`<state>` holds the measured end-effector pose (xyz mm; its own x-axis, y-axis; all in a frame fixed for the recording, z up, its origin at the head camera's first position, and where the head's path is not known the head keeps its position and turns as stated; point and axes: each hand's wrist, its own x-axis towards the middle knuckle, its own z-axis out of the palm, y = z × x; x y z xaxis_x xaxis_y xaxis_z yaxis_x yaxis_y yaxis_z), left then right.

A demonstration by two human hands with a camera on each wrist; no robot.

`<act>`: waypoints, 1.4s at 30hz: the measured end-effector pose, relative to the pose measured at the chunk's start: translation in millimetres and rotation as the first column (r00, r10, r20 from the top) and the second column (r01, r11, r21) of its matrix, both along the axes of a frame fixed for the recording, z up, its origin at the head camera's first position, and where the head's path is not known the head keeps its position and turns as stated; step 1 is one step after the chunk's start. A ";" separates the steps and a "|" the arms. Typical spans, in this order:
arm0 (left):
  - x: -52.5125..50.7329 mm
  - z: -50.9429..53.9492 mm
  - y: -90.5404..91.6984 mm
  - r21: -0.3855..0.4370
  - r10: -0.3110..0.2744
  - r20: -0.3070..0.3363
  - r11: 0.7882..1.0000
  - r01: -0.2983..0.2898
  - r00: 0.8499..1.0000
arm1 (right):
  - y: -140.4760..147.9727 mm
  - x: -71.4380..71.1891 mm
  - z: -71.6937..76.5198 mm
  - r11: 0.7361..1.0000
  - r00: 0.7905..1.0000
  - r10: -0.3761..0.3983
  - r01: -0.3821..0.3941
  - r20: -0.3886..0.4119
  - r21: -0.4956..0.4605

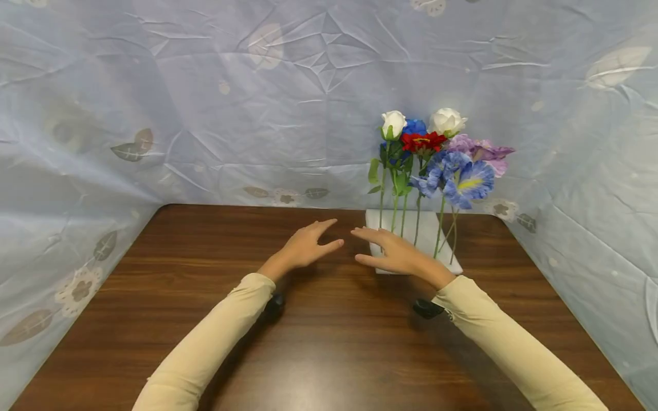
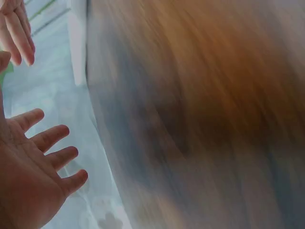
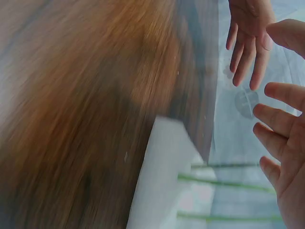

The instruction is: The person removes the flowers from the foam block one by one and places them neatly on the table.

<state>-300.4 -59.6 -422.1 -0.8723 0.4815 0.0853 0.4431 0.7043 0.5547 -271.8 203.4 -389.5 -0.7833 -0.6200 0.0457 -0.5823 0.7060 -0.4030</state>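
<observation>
Both hands hover over the table, palms turned toward each other, fingers extended. In the head view my left hand (image 1: 304,245) is left of centre and holds nothing. My right hand (image 1: 393,251) is in front of a white foam block (image 1: 375,265) and covers part of it; whether they touch I cannot tell. Artificial flowers stand upright in the block: white roses (image 1: 394,124), a red flower (image 1: 422,142), a blue iris (image 1: 469,184), a purple flower (image 1: 490,153) and a darker blue bloom (image 1: 415,127). The right wrist view shows green stems (image 3: 224,183) beside the fingers.
The dark brown wooden table (image 1: 319,342) is enclosed at the back and sides by pale blue cloth (image 1: 205,103) printed with leaves and flowers. The foam block sits at the table's back right, near the cloth. Dark wrist cameras (image 1: 428,309) hang under both wrists.
</observation>
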 end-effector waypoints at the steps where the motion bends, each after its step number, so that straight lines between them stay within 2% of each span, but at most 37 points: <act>1: 0.8 0.8 4.2 0.037 -0.003 0.022 0.999 0.002 1.000 | 5.8 2.9 1.3 1.000 1.000 -0.007 0.007 0.007 -0.009; 4: 2.8 2.7 17.2 0.159 -0.010 0.096 0.987 -0.006 0.995 | 24.2 11.8 5.1 0.999 0.999 -0.024 0.025 0.024 -0.046; 8: 3.9 3.7 35.0 0.314 -0.019 0.147 0.949 -0.028 0.989 | 49.5 22.3 8.1 0.997 0.999 -0.043 0.042 -0.004 -0.071; 12: 2.5 2.8 51.6 0.435 -0.018 0.166 0.899 -0.057 0.986 | 76.7 30.8 9.4 0.996 0.997 -0.064 0.061 -0.052 -0.059; 16: -0.2 1.1 66.2 0.544 -0.015 0.176 0.835 -0.084 0.984 | 106.9 36.8 11.1 0.995 0.994 -0.098 0.097 -0.042 -0.029; 18: -1.4 0.4 72.3 0.585 -0.012 0.172 0.806 -0.093 0.985 | 122.3 39.0 13.1 0.992 0.992 -0.123 0.122 -0.016 -0.011; 20: -2.7 -0.6 77.5 0.610 -0.006 0.164 0.786 -0.097 0.986 | 137.5 40.6 16.2 0.989 0.989 -0.147 0.147 0.020 -0.001; 23: -4.3 -1.7 83.2 0.634 0.006 0.178 0.764 -0.119 0.984 | 159.1 41.6 21.7 0.981 0.978 -0.194 0.193 0.071 0.018; 26: -5.5 -3.6 86.9 0.634 0.018 0.239 0.754 -0.170 0.971 | 177.4 38.5 23.7 0.966 0.963 -0.259 0.255 0.081 0.048; 29: -5.1 -6.2 90.3 0.612 0.007 0.339 0.758 -0.226 0.941 | 189.9 31.8 19.4 0.944 0.941 -0.330 0.326 0.071 0.059; 31: -4.1 -8.6 93.3 0.581 -0.006 0.400 0.776 -0.248 0.917 | 195.6 26.8 13.9 0.938 0.935 -0.346 0.342 0.076 0.054; 34: -2.5 -11.7 97.8 0.544 -0.022 0.430 0.804 -0.240 0.903 | 198.8 17.3 2.5 0.936 0.928 -0.352 0.352 0.125 0.024; 40: 0.8 -15.2 110.2 0.438 -0.008 0.399 0.880 -0.183 0.917 | 194.9 1.3 -18.3 0.940 0.913 -0.291 0.329 0.286 -0.096; 42: 1.7 -15.8 114.7 0.394 -0.008 0.372 0.907 -0.150 0.928 | 191.1 -2.5 -22.1 0.937 0.907 -0.283 0.330 0.311 -0.111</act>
<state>-298.7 55.1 -437.9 -0.9110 0.4075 -0.0633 0.1164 0.4015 0.9084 -274.2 394.5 -411.6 -0.9274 -0.3503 -0.1313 -0.1905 0.7442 -0.6402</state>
